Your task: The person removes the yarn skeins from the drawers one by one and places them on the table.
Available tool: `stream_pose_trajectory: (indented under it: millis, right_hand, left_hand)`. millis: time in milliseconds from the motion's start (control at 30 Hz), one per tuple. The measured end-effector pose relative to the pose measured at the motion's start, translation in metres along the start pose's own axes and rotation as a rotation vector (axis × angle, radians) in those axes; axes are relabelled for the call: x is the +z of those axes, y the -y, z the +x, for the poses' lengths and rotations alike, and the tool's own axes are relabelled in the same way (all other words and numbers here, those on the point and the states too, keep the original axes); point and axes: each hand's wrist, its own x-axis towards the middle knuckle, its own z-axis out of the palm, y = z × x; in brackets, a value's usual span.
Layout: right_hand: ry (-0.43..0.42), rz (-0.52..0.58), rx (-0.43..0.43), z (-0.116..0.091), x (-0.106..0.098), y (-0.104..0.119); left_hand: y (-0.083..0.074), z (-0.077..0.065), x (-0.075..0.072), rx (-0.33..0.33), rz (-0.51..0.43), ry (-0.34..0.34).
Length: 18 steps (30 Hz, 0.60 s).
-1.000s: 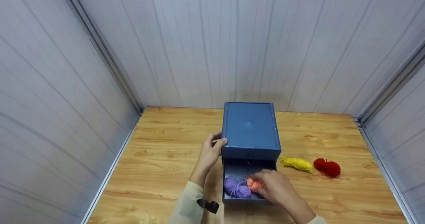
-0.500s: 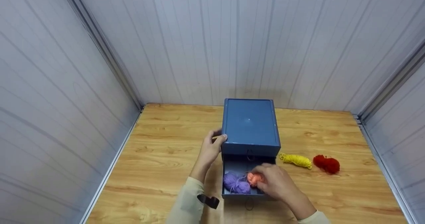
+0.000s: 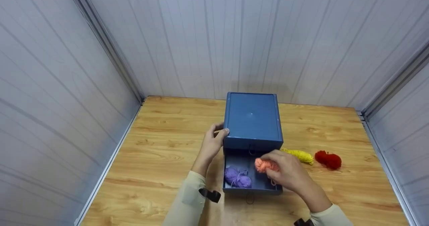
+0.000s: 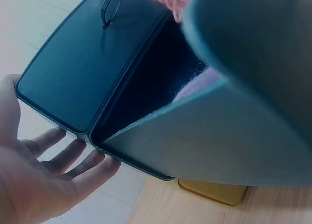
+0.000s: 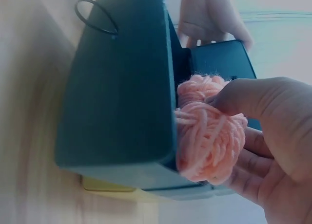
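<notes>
A blue drawer cabinet (image 3: 253, 115) stands on the table with its lower drawer (image 3: 231, 159) pulled out. My right hand (image 3: 288, 170) pinches a coral-pink skein of yarn (image 5: 209, 136) between thumb and fingers, above the right side of that drawer; a loose strand hangs from it. A purple skein of yarn (image 3: 238, 177) lies in the drawer's left half, mostly hidden in the left wrist view. My left hand (image 3: 212, 142) touches the cabinet's left side near the front, thumb on the top corner and extended fingertips (image 4: 105, 168) against the side wall.
On the table right of the cabinet lie a yellow skein (image 3: 300, 155) and a red skein (image 3: 328, 159). A black loop pull (image 5: 96, 17) sticks out from the drawer front. Something yellow (image 4: 212, 191) shows beneath the cabinet. Pale panel walls (image 3: 214, 42) enclose the table (image 3: 161, 152).
My right hand has lifted the coral-pink skein up from beside the purple one and moved it slightly right and away from me. The left hand stays at the cabinet's side.
</notes>
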Motion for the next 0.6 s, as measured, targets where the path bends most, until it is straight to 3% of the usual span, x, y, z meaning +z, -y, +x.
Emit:
stream_pose_trajectory:
  millis: [300,600]
  right_hand:
    - [-0.087,0.003,0.046,-0.005,-0.026,-0.011]
    - [-0.103,-0.031,0.117,-0.012,-0.042,-0.030]
  left_hand:
    - [-0.001,0.001,0.000,-0.012,0.001,-0.013]
    - [0.001,0.002,0.001,0.003,-0.009,-0.015]
